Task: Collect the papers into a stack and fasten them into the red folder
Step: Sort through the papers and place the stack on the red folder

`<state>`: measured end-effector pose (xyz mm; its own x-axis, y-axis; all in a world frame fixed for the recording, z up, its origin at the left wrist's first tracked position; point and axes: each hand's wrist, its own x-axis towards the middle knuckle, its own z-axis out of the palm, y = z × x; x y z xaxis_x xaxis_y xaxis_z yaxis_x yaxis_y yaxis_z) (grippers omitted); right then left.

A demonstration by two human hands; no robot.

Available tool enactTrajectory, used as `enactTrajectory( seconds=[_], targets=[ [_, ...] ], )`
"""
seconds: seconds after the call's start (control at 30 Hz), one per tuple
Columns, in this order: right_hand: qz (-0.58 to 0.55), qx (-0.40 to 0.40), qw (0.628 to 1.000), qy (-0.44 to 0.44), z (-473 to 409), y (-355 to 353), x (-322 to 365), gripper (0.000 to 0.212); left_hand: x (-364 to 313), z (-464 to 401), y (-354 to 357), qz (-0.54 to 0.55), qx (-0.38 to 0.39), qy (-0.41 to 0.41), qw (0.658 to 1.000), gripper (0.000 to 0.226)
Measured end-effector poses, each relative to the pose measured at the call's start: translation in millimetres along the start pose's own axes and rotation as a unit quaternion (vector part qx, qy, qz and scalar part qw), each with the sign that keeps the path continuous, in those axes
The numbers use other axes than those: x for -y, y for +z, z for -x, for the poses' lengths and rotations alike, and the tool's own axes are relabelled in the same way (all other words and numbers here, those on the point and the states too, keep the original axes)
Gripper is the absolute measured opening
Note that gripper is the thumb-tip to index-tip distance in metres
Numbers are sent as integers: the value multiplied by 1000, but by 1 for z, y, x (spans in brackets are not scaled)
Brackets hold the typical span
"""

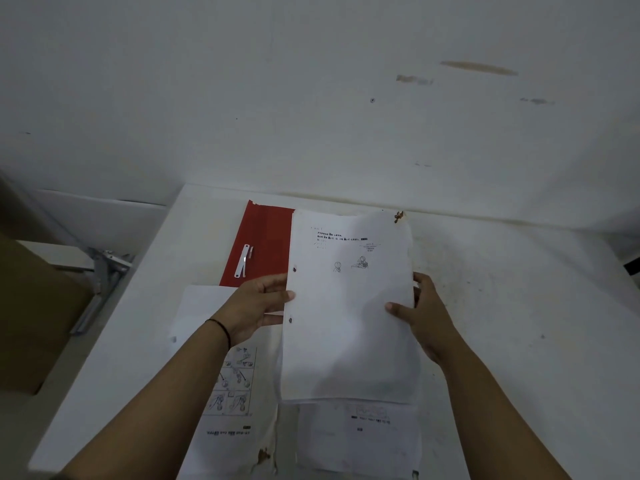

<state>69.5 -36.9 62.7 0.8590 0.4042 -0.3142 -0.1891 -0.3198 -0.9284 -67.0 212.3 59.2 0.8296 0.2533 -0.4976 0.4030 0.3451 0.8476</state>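
Red folder [258,237] half behind papers [349,306]

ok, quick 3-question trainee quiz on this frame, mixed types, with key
1. True or false: the red folder lies open on the table.
2. Which hands grip the held paper stack? A) left hand only B) right hand only C) both
3. Fill in: the white fastener strip lies on the ____.

Key: 1 true; 2 C; 3 red folder
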Motion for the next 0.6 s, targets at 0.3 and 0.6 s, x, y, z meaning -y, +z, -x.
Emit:
enactTrajectory(
  seconds=[0.3, 0.6],
  targets=[
    [-41, 7, 998, 45, -5, 9, -5, 37, 4, -4, -9, -10, -11, -4, 1000, 38],
    [7, 2, 999, 32, -9, 19, -8, 29, 16, 0, -15, -11, -84, -20, 996, 35]
  ],
)
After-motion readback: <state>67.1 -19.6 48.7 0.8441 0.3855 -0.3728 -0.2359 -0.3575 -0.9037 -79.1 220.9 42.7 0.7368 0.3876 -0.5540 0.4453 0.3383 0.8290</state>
